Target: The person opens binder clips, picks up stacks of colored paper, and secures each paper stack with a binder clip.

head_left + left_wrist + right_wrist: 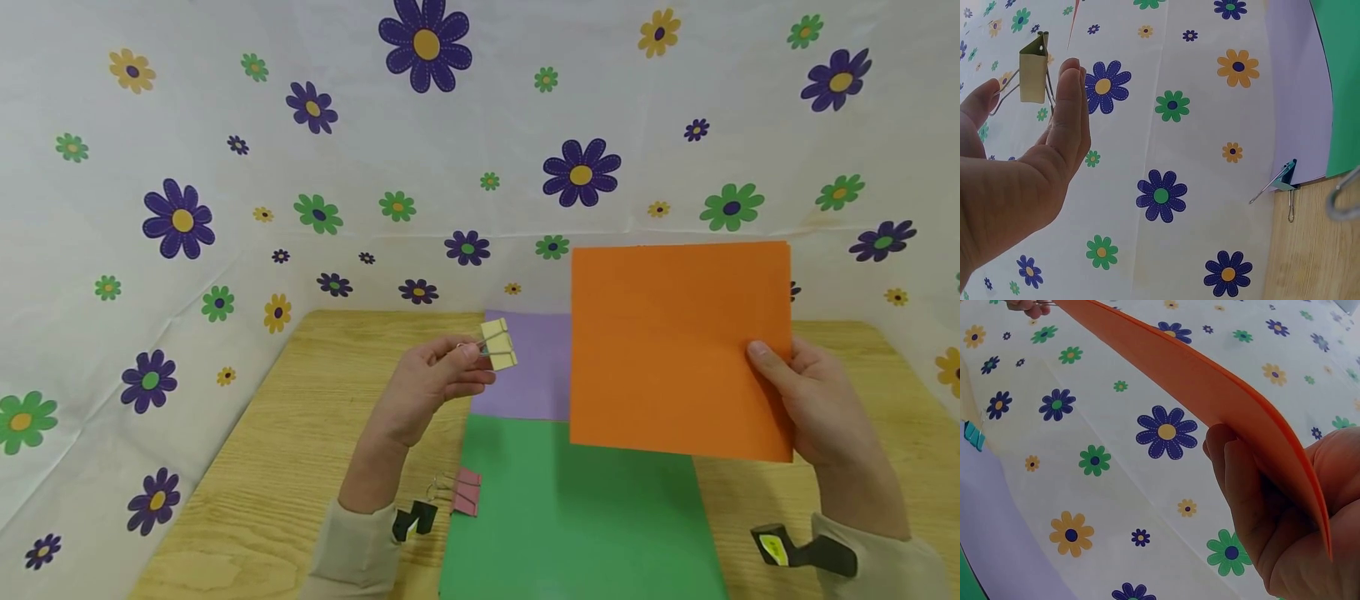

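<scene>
My left hand pinches a pale yellow binder clip by its wire handles, thumb on one handle and fingers on the other. In the left wrist view the yellow clip is off any paper. My right hand grips a stack of orange paper at its right edge, thumb in front and fingers behind. The stack is held up over the table and bends slightly in the right wrist view. Between the clip and the stack's left edge there is a gap.
Below lie green paper, with a pink binder clip on its left edge, and purple paper behind it. A teal binder clip grips the purple paper. A flowered cloth stands behind the wooden table.
</scene>
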Tool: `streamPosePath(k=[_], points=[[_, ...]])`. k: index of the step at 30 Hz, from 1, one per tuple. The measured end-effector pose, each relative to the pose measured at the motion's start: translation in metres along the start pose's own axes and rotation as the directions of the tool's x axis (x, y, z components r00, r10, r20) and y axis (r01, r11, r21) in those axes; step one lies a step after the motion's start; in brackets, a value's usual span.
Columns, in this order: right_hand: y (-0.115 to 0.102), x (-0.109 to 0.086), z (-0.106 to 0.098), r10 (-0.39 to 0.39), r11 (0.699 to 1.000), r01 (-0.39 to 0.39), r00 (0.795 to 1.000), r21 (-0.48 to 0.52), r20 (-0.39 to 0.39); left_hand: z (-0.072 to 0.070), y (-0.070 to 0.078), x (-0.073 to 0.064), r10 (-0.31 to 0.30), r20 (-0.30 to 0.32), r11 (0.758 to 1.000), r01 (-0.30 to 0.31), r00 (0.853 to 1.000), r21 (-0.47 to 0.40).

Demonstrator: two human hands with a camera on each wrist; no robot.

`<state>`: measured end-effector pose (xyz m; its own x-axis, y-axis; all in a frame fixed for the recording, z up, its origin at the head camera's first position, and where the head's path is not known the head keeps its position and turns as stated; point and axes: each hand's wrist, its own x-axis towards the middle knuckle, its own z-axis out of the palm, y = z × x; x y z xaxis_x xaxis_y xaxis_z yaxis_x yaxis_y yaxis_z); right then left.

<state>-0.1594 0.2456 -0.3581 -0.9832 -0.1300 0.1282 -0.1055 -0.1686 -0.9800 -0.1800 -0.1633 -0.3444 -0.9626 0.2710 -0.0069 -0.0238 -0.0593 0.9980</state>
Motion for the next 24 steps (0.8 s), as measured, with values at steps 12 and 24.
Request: streamPosePath(k=[12,24], points=[[-0.0007,0.0007,0.0037,0.018,1.0,-0.018,1.0,-0.009,0.001,0.0019,-0.0006,0.0012,-0.007,-0.001,1.0,0.007,1.0,0.014],[0.0007,0.0003,0.0072,0.014,1.0,-0.014,1.0,-0.011,0.003,0.0033,-0.0025,0.001,-0.007,0.012,1.0,0.007,1.0,0.007]])
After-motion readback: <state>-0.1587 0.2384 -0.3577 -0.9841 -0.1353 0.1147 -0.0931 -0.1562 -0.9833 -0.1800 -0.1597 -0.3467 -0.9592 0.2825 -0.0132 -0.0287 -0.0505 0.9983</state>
